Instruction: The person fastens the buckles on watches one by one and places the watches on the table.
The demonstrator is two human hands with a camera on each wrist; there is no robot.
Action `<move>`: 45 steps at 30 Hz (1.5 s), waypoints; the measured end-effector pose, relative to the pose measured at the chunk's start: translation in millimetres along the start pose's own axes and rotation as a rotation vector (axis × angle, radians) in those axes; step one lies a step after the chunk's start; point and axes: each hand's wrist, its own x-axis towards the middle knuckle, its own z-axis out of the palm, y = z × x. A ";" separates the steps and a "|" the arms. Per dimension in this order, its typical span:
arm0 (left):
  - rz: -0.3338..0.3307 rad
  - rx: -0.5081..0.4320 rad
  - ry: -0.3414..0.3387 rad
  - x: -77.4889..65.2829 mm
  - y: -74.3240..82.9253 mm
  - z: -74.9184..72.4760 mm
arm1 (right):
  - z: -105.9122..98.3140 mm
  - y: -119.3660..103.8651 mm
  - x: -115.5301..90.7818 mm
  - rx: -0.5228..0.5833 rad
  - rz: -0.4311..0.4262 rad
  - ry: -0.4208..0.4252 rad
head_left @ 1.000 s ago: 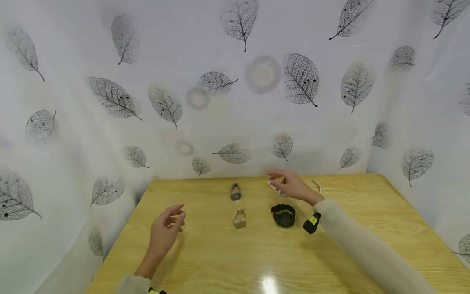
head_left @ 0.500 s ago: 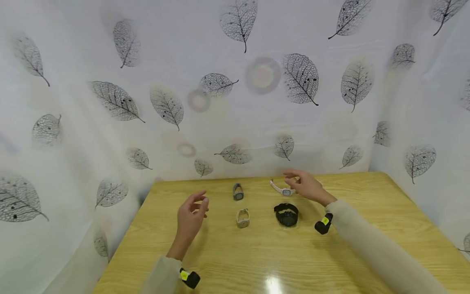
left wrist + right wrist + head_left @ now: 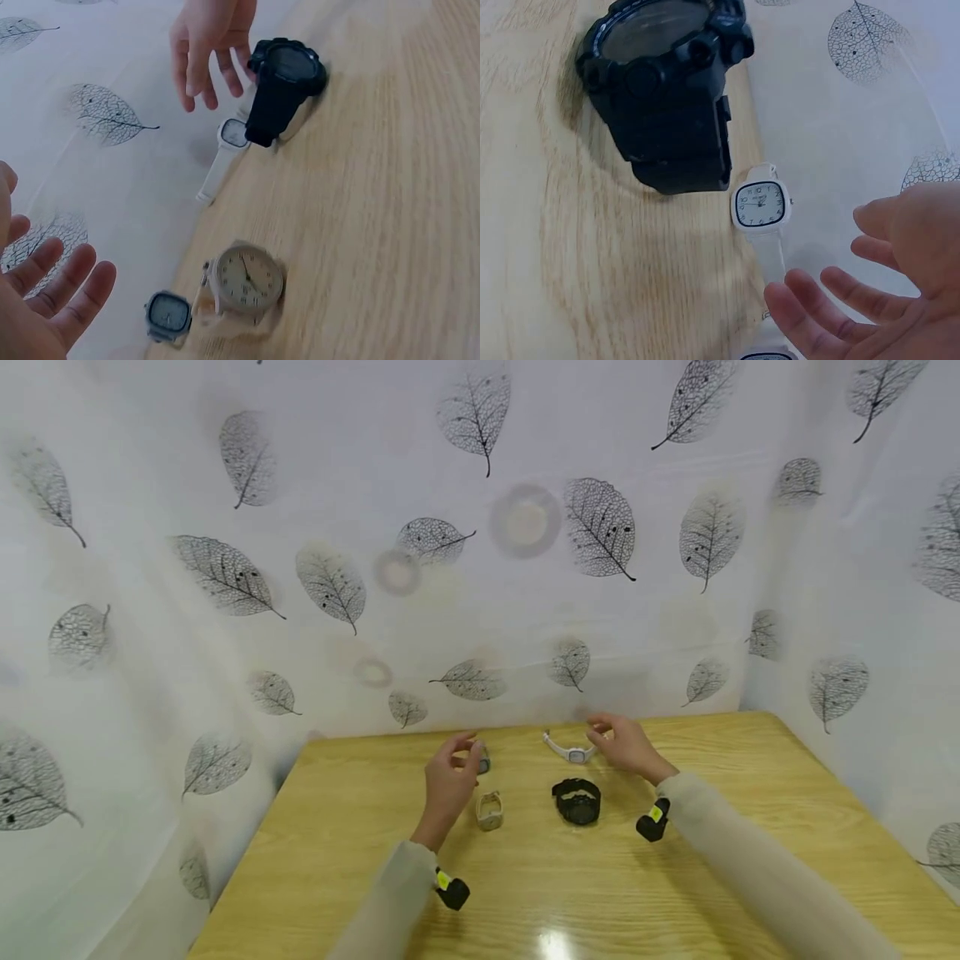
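Quietly poised above a wood-grain surface (image 3: 300,860), before a small lineup of wristwatches, with nothing gripped on either side. Set with the left hand (image 3: 452,781) just beside the grey watch (image 3: 483,765), left of middle near the far edge, and partly hiding it from the head view; fingers loosely bent, gap to the thumb fairly wide, no hold on anything. Set with the right hand (image 3: 628,745) just beside the white watch (image 3: 576,756), also near the far edge but right of middle; likewise relaxed, fairly wide and without a grip. Cannot tell about contact with either watch from these angles.

Joined, nearer the front edge, by a beige watch (image 3: 490,814) roughly in line with the grey one and a bulky black watch (image 3: 580,808) in line with the white. Completed by another pale watch (image 3: 768,356), only glimpsed at the bottom of the right wrist view.

Apparently at the approach stage, ahead of any grip. Likely calling next for a narrow, light pinch on strap or case, with care on the left for the neighbouring beige watch.

Marked with hour numerals around the white and beige dials. Printed with a tiny line of lettering high on the white dial, too blurred to read. Lacking any readable brand elsewhere.
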 end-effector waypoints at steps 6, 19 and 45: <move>0.005 0.028 -0.009 10.2 -1.7 31.5 | 3.2 2.5 0.0 -0.022 0.030 0.017; -0.069 0.149 -0.141 31.0 -12.2 80.7 | 9.6 0.4 4.3 -0.068 0.173 -0.058; -0.137 0.198 -0.248 42.8 -32.0 118.8 | 24.9 4.9 8.3 0.165 0.220 -0.085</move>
